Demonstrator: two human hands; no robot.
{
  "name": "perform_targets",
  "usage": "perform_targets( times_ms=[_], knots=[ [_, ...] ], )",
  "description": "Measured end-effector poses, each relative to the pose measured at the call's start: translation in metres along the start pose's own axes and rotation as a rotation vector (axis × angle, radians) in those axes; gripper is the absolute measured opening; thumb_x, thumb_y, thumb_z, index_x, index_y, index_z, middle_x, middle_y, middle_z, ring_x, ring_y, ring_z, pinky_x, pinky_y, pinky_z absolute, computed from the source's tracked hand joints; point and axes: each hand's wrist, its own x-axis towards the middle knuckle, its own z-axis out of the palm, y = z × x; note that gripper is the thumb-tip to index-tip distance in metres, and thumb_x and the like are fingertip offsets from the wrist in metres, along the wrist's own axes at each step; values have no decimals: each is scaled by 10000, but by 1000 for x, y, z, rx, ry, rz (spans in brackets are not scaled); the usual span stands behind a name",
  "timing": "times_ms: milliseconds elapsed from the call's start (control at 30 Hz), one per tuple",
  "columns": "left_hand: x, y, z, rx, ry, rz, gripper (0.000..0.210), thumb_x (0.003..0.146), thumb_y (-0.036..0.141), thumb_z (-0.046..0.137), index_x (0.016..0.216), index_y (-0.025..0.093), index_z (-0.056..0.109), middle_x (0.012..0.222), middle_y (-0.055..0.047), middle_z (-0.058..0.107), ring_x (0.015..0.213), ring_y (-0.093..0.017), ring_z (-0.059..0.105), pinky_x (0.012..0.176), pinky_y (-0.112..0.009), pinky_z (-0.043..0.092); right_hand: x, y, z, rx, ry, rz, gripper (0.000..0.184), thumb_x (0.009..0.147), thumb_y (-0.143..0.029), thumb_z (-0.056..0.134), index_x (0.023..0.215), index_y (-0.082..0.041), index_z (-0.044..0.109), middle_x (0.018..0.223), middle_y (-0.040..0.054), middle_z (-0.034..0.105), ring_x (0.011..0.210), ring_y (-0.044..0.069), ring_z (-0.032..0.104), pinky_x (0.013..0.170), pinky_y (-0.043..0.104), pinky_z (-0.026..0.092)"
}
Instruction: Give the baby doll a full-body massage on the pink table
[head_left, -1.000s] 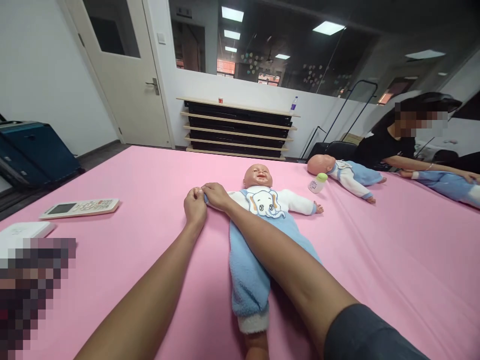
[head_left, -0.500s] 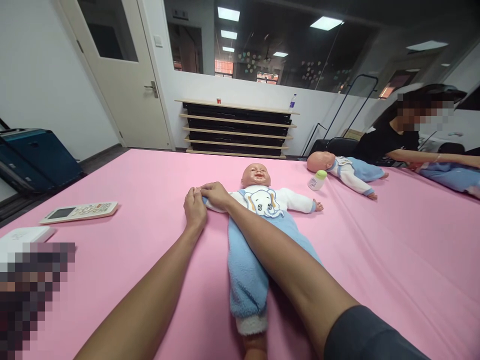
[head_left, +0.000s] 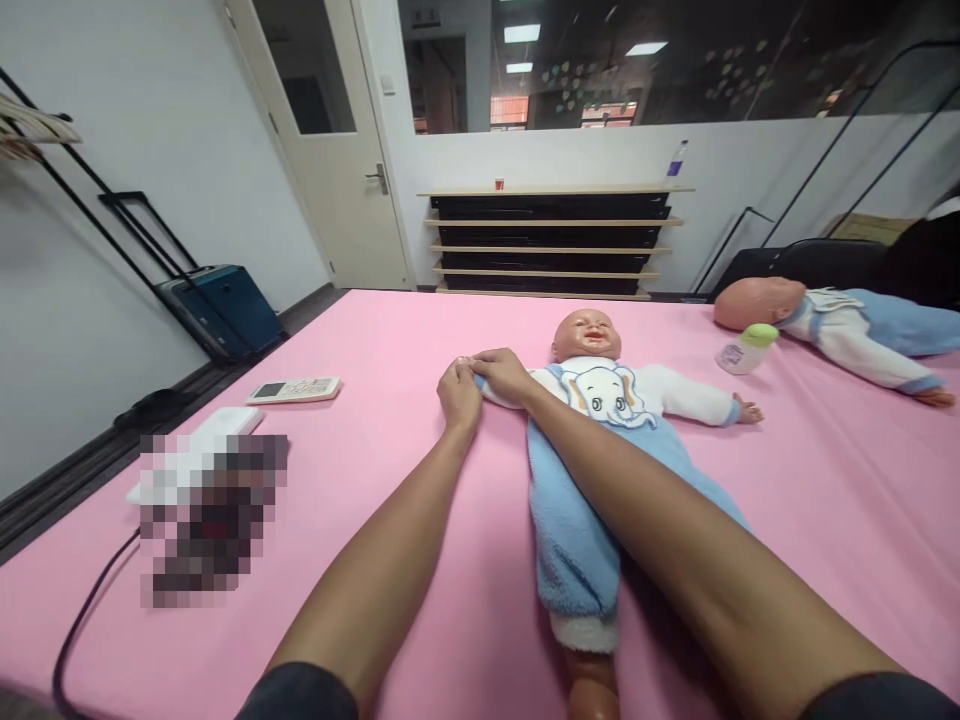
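A baby doll (head_left: 643, 460) in a white and blue elephant outfit lies on its back on the pink-covered table (head_left: 397, 480). Its arm on my left side is stretched out, and both my hands meet at the end of it. My left hand (head_left: 459, 396) is closed around the doll's hand, which is hidden by my fingers. The fingers of my right hand (head_left: 506, 376) pinch at the blue cuff of the same sleeve, touching my left fingertips. My right forearm crosses over the doll's body. The doll's other arm rests spread out on the cloth.
To the right are a bottle with a green cap (head_left: 747, 350) and a second doll (head_left: 847, 325). On the left lie a remote control (head_left: 294, 390), a white box (head_left: 225, 440) and a blurred dark item (head_left: 217, 530) beside a cable (head_left: 94, 605). A suitcase (head_left: 223, 312) stands beyond the table.
The view has turned left, so everything sits further right in the picture and the co-worker is mostly out of sight. Both hands stay at the doll's cuff, with little visible change in grip.
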Motion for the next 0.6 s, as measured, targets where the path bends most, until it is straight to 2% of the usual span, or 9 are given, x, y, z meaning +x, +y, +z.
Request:
perform_targets(
  times_ms=[133, 233, 333, 500, 600],
  knots=[
    [-4, 1, 4, 6, -2, 21, 350, 978, 332, 389, 1158, 179, 648, 1224, -112, 660, 1171, -231, 588, 1052, -382, 422, -1, 1, -1, 43, 29, 47, 309, 763, -378, 642, 869, -108, 749, 904, 63, 723, 848, 168, 632, 808, 258, 478],
    [-7, 2, 4, 40, 3, 38, 402, 976, 350, 415, 1284, 158, 588, 1321, -136, 611, 1249, -244, 546, 1096, -396, 393, -2, -2, 0, 47, 85, 94, 329, 768, -423, 627, 766, -106, 718, 762, 32, 679, 721, 133, 586, 705, 232, 467],
    [-6, 2, 2, 50, 6, 47, 397, 979, 385, 416, 1261, 174, 600, 1273, -130, 640, 1179, -243, 587, 1049, -394, 434, -4, -4, 0, 23, 99, 102, 361, 779, -449, 606, 698, -107, 687, 682, 19, 633, 666, 122, 547, 640, 219, 442],
    [-3, 2, 0, 68, 17, 8, 312, 969, 352, 421, 1149, 222, 639, 1142, -87, 686, 1047, -231, 622, 956, -391, 475, -4, -2, 1, 79, 48, 91, 314, 746, -368, 630, 876, -110, 752, 858, 48, 711, 795, 152, 616, 728, 229, 474],
    [-4, 3, 0, 51, 24, -12, 301, 964, 343, 421, 1128, 225, 645, 1111, -77, 691, 1028, -227, 622, 947, -384, 476, -3, 1, 1, 18, 85, 100, 312, 746, -382, 631, 833, -110, 756, 809, 47, 705, 772, 162, 616, 686, 234, 470]
  ],
)
